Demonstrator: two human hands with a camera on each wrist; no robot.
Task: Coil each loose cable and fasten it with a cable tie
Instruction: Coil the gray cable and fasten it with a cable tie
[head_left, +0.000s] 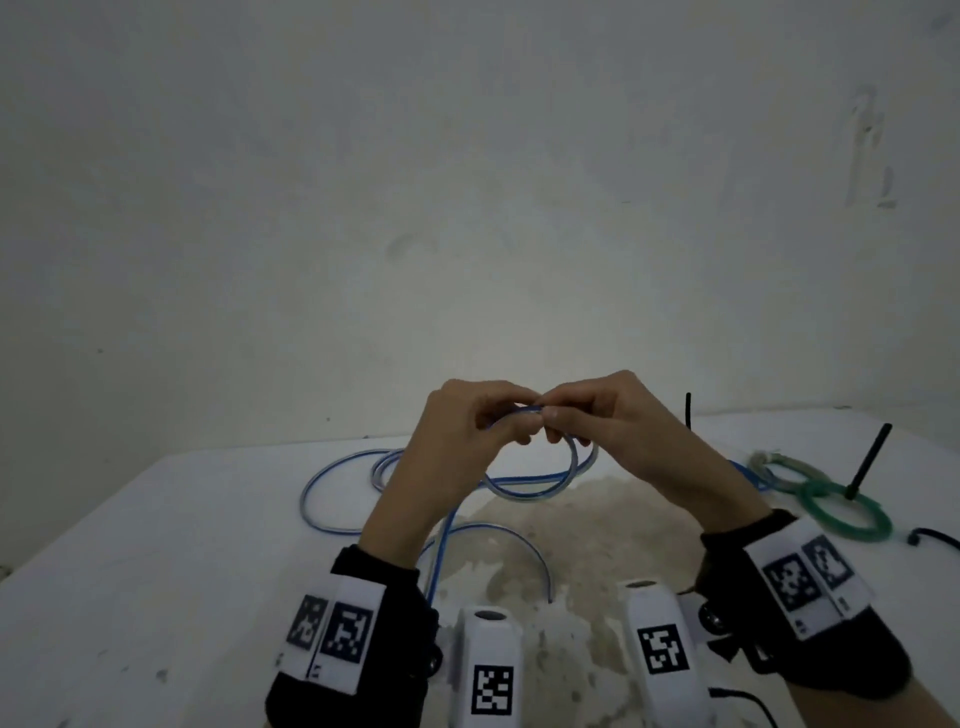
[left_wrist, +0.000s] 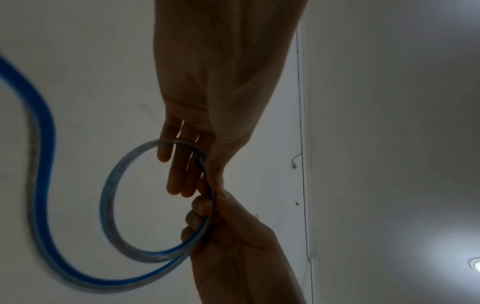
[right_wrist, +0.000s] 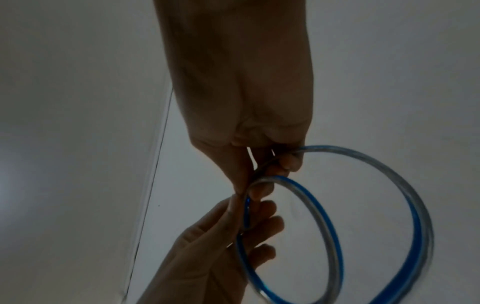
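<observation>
A blue and clear cable (head_left: 540, 486) lies in loose loops on the white table (head_left: 156, 545), and one loop is lifted above it. My left hand (head_left: 511, 423) and right hand (head_left: 553, 415) meet at the top of that raised loop, each pinching it. In the left wrist view the left hand's fingers (left_wrist: 179, 170) curl through the cable's loop (left_wrist: 109, 195), with the right hand (left_wrist: 228, 236) gripping just below. The right wrist view has the right hand's fingertips (right_wrist: 259, 191) on two overlapping cable loops (right_wrist: 415, 205), with the left hand (right_wrist: 221, 236) holding them from beneath.
A green coiled cable (head_left: 836, 512) lies at the right with a black cable tie (head_left: 867, 460) sticking up from it. Another black tie (head_left: 688, 410) stands behind my right hand. A black cable end (head_left: 935, 535) shows at the far right. A brownish stain (head_left: 587, 535) marks the table's middle.
</observation>
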